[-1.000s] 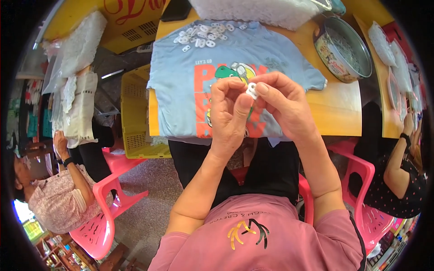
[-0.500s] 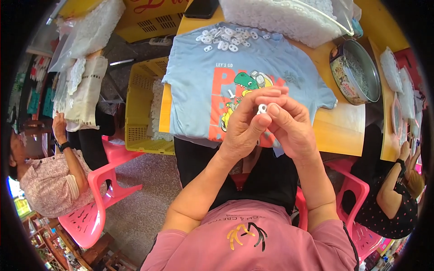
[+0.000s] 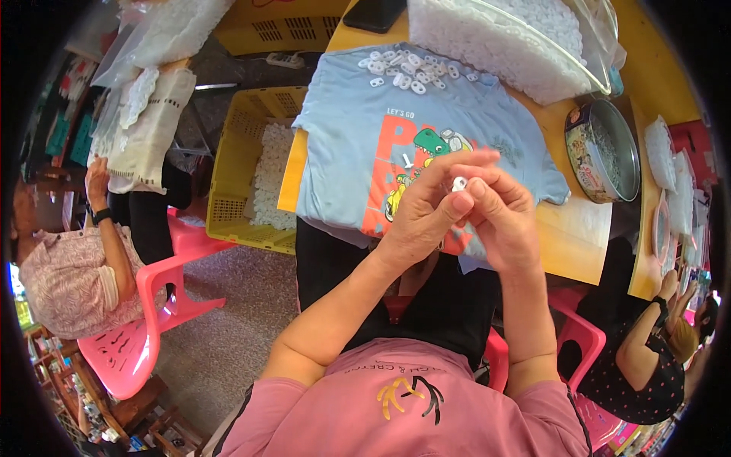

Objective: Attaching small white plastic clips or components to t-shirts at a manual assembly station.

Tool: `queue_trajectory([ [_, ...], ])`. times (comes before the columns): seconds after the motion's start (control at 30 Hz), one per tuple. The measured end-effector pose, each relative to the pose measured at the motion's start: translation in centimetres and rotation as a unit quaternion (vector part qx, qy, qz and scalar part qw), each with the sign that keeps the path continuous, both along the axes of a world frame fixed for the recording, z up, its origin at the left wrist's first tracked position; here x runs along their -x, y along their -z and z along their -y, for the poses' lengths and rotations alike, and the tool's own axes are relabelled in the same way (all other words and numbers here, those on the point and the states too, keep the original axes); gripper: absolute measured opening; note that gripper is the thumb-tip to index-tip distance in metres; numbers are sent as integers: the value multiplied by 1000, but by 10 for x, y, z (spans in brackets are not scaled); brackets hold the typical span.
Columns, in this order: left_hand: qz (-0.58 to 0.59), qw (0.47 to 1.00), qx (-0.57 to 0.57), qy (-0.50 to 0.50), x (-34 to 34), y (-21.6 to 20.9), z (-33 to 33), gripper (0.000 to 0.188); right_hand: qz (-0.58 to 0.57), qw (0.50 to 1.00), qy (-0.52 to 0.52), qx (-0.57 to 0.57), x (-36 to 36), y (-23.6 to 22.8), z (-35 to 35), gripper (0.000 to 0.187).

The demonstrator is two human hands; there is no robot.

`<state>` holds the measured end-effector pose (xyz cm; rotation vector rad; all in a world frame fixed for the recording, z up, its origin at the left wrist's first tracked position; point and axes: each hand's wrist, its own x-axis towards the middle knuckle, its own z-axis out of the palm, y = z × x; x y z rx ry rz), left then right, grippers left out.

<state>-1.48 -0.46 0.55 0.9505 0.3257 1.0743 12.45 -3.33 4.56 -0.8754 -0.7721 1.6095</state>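
Note:
My left hand (image 3: 426,213) and my right hand (image 3: 509,221) meet over the near part of a light blue T-shirt (image 3: 335,137) spread on the table. Between their thumbs and fingers they pinch a small white plastic piece (image 3: 458,183) with a round hole. The fingers hide most of it. A small white T-shaped piece (image 3: 408,161) lies on the shirt's print, just beyond my left hand. Farther off, a loose pile of white two-holed plastic pieces (image 3: 411,72) rests on the cloth.
A yellow crate (image 3: 221,175) of white pieces stands left of my legs. A large container of white pieces (image 3: 495,46) and a phone (image 3: 375,14) sit at the back. At right is a round tin (image 3: 582,156) of small parts. People sit on both sides, near pink chairs (image 3: 145,335).
The whole view has shifted, so the table things appear farther right and slightly lower. My hands stay together around the white piece, with only small finger movement.

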Motion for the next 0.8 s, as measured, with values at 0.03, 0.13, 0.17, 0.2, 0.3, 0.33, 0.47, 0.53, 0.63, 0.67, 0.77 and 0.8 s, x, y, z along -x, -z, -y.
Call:
queue_trajectory([
  [0.03,3,1000,-1,-3,-4,4,-1,57,3,1000,-3,-1,1,-6,-7,24],
  [0.13,92,992,40,-79,-8,7,-6,60,235,963,51,-121,18,-44,-37,18],
  [0.17,96,991,38,-81,-8,6,-8,60,238,962,49,-124,25,-56,-49,18],
  [0.2,99,992,42,-72,-8,4,-9,59,291,943,31,-157,33,-65,-62,20],
  [0.3,90,992,60,-58,-10,0,-10,54,282,934,-29,-217,70,-71,-99,22],
  [0.33,85,994,46,-56,-8,5,-10,52,215,942,-77,-245,81,-72,-111,23],
  [0.47,77,993,71,-50,-7,6,-8,45,505,778,-58,-369,72,-61,-162,17],
  [0.53,78,993,67,-58,-5,5,-7,44,587,716,-77,-371,63,-48,-176,15],
  [0.63,87,992,62,-60,-7,4,-7,44,687,604,-102,-390,46,-17,-189,13],
  [0.67,94,992,63,-55,-7,4,-7,43,708,563,-111,-411,44,-10,-190,12],
  [0.77,99,992,64,-49,-4,0,-8,43,719,547,-93,-418,41,3,-191,14],
  [0.8,98,992,65,-49,-4,0,-7,43,719,548,-94,-417,40,5,-192,14],
])
